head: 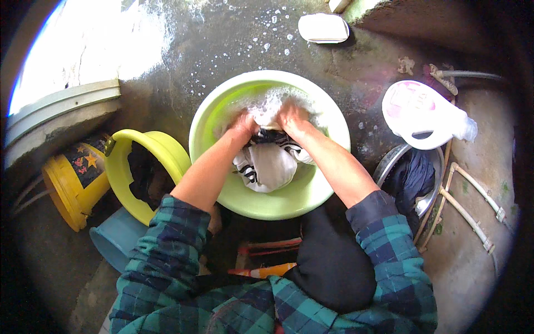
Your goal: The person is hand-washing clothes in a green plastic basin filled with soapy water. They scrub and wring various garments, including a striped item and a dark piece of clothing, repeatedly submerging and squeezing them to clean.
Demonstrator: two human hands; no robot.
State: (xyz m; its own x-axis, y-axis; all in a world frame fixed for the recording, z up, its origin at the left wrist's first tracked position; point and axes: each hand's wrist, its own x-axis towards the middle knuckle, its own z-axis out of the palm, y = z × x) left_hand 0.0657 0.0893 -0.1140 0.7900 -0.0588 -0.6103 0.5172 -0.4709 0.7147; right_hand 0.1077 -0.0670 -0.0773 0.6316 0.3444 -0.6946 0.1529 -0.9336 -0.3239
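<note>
A large pale-green plastic basin (pixel 233 196) stands before me with suds (pixel 273 102) and water in it. A wet white garment with black parts and stripes (pixel 271 165) lies bunched inside, its near part rising in a rounded heap. My left hand (pixel 246 122) and my right hand (pixel 294 115) are close together at the far end of the garment, gripping its cloth between them. Foam and blur hide most of the fingers.
Left of the basin are a tilted yellow-green tub (pixel 125 183) with dark contents, a yellow bucket (pixel 62 192) and a blue bucket (pixel 119 238). To the right stand a white detergent jug (pixel 413 108), a metal basin (pixel 438 160) holding dark cloth, and pipes (pixel 471 221). A white container (pixel 323 28) lies ahead on wet floor.
</note>
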